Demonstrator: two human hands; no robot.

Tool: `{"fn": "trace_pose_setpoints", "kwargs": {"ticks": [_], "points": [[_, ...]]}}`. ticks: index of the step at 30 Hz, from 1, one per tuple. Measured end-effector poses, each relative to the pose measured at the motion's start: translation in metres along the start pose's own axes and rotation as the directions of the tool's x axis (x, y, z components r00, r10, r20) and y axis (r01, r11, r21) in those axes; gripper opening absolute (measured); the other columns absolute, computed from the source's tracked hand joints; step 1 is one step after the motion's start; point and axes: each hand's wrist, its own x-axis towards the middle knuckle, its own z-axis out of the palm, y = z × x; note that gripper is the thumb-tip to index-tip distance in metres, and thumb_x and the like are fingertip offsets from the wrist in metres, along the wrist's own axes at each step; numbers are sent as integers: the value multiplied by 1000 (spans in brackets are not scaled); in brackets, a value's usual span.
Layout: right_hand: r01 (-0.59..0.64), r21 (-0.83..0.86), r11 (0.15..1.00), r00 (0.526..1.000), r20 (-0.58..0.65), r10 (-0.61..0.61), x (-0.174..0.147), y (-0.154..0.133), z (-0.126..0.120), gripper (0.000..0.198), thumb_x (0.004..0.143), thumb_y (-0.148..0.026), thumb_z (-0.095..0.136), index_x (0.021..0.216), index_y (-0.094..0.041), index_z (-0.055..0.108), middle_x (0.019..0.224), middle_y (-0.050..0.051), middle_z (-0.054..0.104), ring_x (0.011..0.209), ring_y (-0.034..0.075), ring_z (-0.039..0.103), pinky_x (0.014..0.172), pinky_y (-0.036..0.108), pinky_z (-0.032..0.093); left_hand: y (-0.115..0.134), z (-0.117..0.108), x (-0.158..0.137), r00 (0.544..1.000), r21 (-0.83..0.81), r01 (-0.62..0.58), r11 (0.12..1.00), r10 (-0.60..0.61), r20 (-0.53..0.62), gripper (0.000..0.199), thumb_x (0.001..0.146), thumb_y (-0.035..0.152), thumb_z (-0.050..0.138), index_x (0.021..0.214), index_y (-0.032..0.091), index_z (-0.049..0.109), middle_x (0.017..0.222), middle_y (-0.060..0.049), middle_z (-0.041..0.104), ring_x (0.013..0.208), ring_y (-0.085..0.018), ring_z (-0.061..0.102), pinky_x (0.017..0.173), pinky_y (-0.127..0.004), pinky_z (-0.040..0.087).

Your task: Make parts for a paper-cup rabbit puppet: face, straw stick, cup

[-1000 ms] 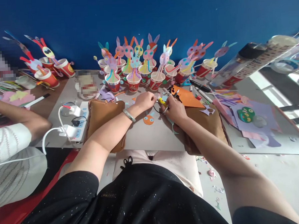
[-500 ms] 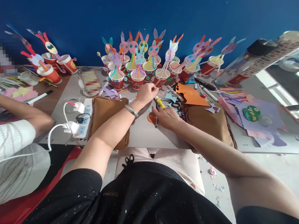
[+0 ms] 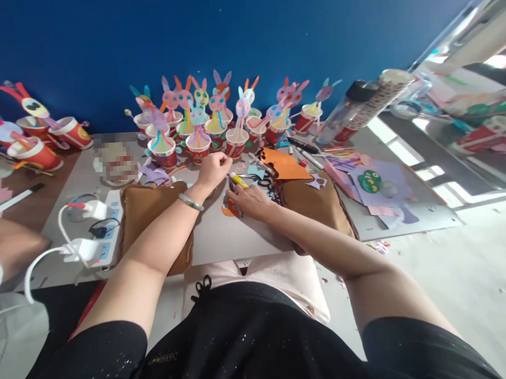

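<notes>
Broadly backed by one dark blue wall (image 3: 245,37), with pale floor (image 3: 486,268) at right and one grey counter (image 3: 238,235) across the middle. On it, two brown cushions (image 3: 137,209), one beneath each forearm (image 3: 162,234); also one white power strip (image 3: 113,225) with two white chargers (image 3: 100,209) and one black plug (image 3: 98,229), and one orange sheet (image 3: 285,165). Along the back, three red paper cups (image 3: 37,155) at left, then a middle cluster of roughly a dozen, too overlapped for an exact count, topped with long-eared paper faces (image 3: 198,115). Nearer, left hand (image 3: 214,170) curled into a narrow grip, contents hidden; right hand (image 3: 253,202) low, grip impossible to judge from above. Just beyond it, one yellow tube (image 3: 240,181) among paper scraps (image 3: 256,171). Smallest, one orange paper face (image 3: 228,209), round, flat, lying on the counter between the cushions, at the right hand and partly covered.
</notes>
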Motion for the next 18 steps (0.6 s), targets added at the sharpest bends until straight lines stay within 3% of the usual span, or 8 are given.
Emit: {"fn": "trace_pose_setpoints", "kwargs": {"ticks": [4,8,10,13,15,17,18], "points": [[24,3,1000,998,-56,-24,-17,4,1,38,102,-11,33,130,-16,59,108,17,71,76,20,63,68,32,35,0,1,0,1000,-10,2,1000,-2,-3,22,85,29,57,65,21,59,67,-3,70,67,-16,58,68,-29,41],[80,109,991,950,-308,-43,-49,24,6,31,102,-19,38,110,-18,67,93,10,70,72,17,56,71,31,37,-1,2,-1,1000,-9,15,1000,-15,-13,22,84,29,58,64,21,59,66,-3,70,67,-16,58,65,-29,40],[9,180,984,912,-405,66,-66,46,10,27,101,-25,43,96,-21,69,82,6,67,69,16,53,70,30,37,-2,3,-2,1000,-9,18,1000,-18,-16,22,85,29,58,65,20,59,66,-3,70,66,-16,58,65,-29,40],[-144,203,969,869,-442,222,-90,94,18,26,99,-25,45,92,-19,69,79,8,66,70,18,53,70,31,35,-1,3,-3,1000,-8,15,1000,-15,-14,22,85,29,58,65,20,60,67,-3,71,64,-15,57,65,-29,39],[-394,285,874,765,-425,483,-103,133,24,20,96,-27,52,96,-19,70,87,9,70,74,19,54,71,32,34,0,4,-4,1000,-8,9,1000,-9,-8,22,85,29,57,65,20,60,67,-3,71,64,-15,57,65,-29,40],[-644,345,683,622,-282,730,-115,173,27,15,92,-23,61,102,-18,72,97,13,72,76,19,53,71,34,31,1,5,-5,1000,-8,5,1000,-5,0,21,84,29,58,66,20,61,68,-3,72,65,-15,58,66,-29,40],[-690,346,635,591,-238,771,-121,192,27,13,89,-21,65,99,-16,72,98,16,72,75,18,51,71,36,29,1,6,-5,1000,-7,5,1000,-5,3,21,84,29,58,66,20,61,68,-3,72,65,-16,58,66,-29,41]]}}
